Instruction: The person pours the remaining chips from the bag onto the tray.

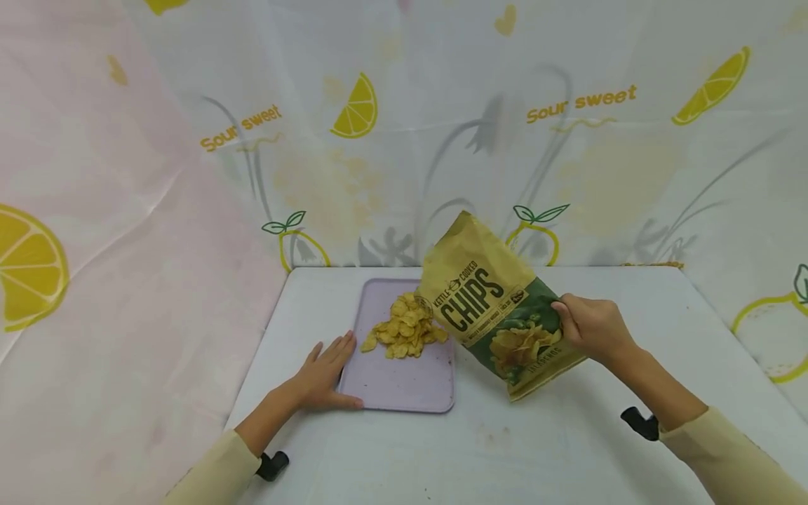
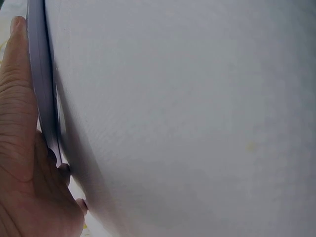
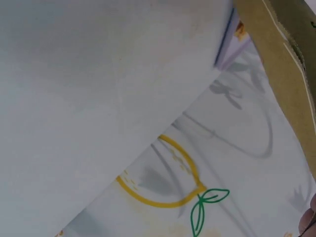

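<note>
A pale purple tray [image 1: 398,389] lies on the table with a pile of potato chips [image 1: 407,326] on its upper half. My left hand [image 1: 325,375] rests along the tray's left edge with fingers straight; in the left wrist view the hand [image 2: 17,128] lies against the tray's side [image 2: 42,74]. My right hand [image 1: 593,326] grips the lower right side of a yellow and green chip bag [image 1: 492,308]. The bag is tilted, its upper left side beside the pile at the tray's right edge. In the right wrist view only part of the bag [image 3: 281,64] shows.
The white table [image 1: 536,449] carries a few small crumbs and a faint brownish smudge in front of the tray. A patterned curtain [image 1: 410,140] with lemon prints hangs behind the table and along both sides.
</note>
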Tool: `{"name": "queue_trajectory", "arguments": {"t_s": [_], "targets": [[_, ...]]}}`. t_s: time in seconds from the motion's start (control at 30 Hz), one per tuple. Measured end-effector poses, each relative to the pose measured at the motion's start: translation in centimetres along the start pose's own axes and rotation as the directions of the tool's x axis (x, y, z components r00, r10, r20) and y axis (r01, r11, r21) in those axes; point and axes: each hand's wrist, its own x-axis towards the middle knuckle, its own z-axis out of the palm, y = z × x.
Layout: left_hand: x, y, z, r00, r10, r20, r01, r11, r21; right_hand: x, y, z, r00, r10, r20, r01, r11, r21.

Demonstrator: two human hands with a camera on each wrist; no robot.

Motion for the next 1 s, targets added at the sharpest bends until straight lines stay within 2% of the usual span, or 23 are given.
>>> {"name": "queue_trajectory", "arguments": {"t_s": [0.2, 0.5, 0.73, 1.0], "targets": [[0.06, -0.11, 0.02, 1.000, 0.009, -0.008, -0.009, 1.000, 0.007, -0.36, 0.00, 0.08, 0.999, -0.038, 0.011, 0.039, 0.999, -0.004], [0.01, -0.09, -0.08, 1.000, 0.006, -0.005, -0.006, 1.000, 0.003, -0.87, -0.13, 0.34, 0.999, -0.019, 0.049, 0.019, 1.000, 0.002], [-0.08, -0.23, -0.31, 1.000, 0.001, -0.007, -0.001, 1.000, 0.006, -0.18, -0.13, 0.28, 1.000, -0.005, 0.003, 0.005, 1.000, -0.002], [-0.09, -0.27, -0.13, 1.000, 0.004, 0.002, -0.004, 1.000, -0.002, -0.71, -0.18, 0.59, 0.999, 0.002, 0.044, -0.002, 1.000, 0.011]]}}
